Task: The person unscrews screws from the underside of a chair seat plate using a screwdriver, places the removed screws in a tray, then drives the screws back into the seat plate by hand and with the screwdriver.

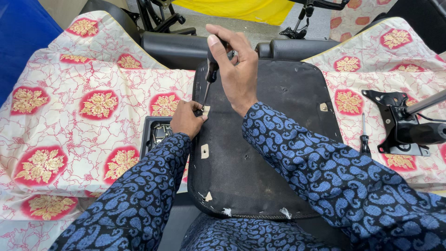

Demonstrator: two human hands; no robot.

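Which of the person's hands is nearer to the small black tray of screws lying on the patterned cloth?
Left. The left hand rests just right of the small black tray of screws; the right hand is higher up, holding the black-handled screwdriver.

A floral cloth [93, 74] covers the surface; a spare screwdriver [364, 135] lies beside a black metal bracket [395, 121], near yellow fabric [241, 9].

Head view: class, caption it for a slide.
Right hand drives a screwdriver into a black seat base; left hand steadies its tip.
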